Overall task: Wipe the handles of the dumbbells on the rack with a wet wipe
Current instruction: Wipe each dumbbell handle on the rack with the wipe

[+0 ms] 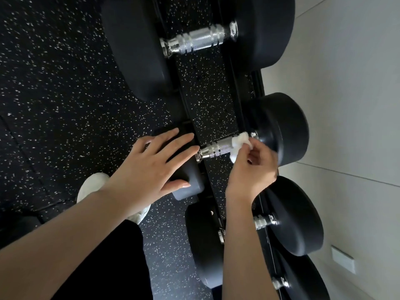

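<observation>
Several black dumbbells with chrome handles lie across a black rack [242, 109]. My right hand [253, 167] pinches a crumpled white wet wipe [239, 146] against the far end of the middle dumbbell's chrome handle [213, 150], close to its right head [283, 128]. Fingers spread, my left hand [151, 169] lies flat on that dumbbell's left head [188, 180] and holds nothing. A larger dumbbell's handle [199, 41] shows above. Below, my right forearm hides most of another handle [263, 221].
The floor [54, 94] is black rubber with white speckles. A pale wall [350, 126] runs along the right, close behind the dumbbell heads, with a white outlet plate [343, 259] low on it. My white shoe [93, 185] and dark trouser leg are under my left arm.
</observation>
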`<state>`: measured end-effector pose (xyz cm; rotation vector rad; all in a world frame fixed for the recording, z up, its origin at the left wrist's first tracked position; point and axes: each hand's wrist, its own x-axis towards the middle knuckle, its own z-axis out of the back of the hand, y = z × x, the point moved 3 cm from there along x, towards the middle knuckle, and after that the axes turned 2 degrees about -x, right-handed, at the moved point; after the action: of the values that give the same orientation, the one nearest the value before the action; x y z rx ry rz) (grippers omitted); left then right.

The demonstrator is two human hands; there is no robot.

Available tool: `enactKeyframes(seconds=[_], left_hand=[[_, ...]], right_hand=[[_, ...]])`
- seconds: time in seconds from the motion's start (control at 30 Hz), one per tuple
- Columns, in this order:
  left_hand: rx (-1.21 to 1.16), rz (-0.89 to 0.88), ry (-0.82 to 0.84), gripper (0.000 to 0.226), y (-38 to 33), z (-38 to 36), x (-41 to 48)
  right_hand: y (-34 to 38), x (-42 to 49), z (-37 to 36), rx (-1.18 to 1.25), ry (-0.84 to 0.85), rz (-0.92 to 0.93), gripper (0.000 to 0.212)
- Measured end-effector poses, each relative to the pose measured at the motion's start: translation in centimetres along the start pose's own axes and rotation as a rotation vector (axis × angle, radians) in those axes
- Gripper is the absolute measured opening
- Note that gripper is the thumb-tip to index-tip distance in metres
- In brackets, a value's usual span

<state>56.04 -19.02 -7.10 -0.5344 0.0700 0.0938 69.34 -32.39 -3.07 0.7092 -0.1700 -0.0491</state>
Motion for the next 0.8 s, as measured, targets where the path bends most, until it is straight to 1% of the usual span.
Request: enactKeyframes(seconds=[0.07,0.17,0.3,0.4,0.47,0.7,0.8], left_hand=[[-0.006,0.000,-0.007,0.066,0.0,-0.1,0.0],[-0.013,0.003,-0.022,0.066,0.1,-0.2,-0.1],[-0.015,0.004,-0.042,0.066,0.0,-0.3,-0.1],[-0.007,0.001,-0.046,0.066,0.1,-0.4,-0.1],[-0.010,0.004,-0.048,0.066,0.1,-0.4,-0.1],[-0.023,0.007,-0.048,0.066,0.1,-0.5,-0.2],[-0.025,0.010,-0.049,0.066,0.1,-0.5,-0.2]], right_hand=[[0.2,0.5,-0.5,-0.038,-0.026,0.093,0.014],[-0.2,0.6,-1.4,-0.095,-0.073,0.153,0.014],[-0.6,0.3,-2.6,-0.163,-0.175,0.128,0.014],[-0.2,0.3,-3.1,-0.199,-0.220,0.051,0.016],[0.0,0.4,-3.3,-0.222,-0.202,0.024,0.018],[-1.0,0.3,-2.2,-0.252,-0.010,0.115,0.026],[-0.7,0.6,-2.2,-0.252,-0.006,0.099,0.024]])
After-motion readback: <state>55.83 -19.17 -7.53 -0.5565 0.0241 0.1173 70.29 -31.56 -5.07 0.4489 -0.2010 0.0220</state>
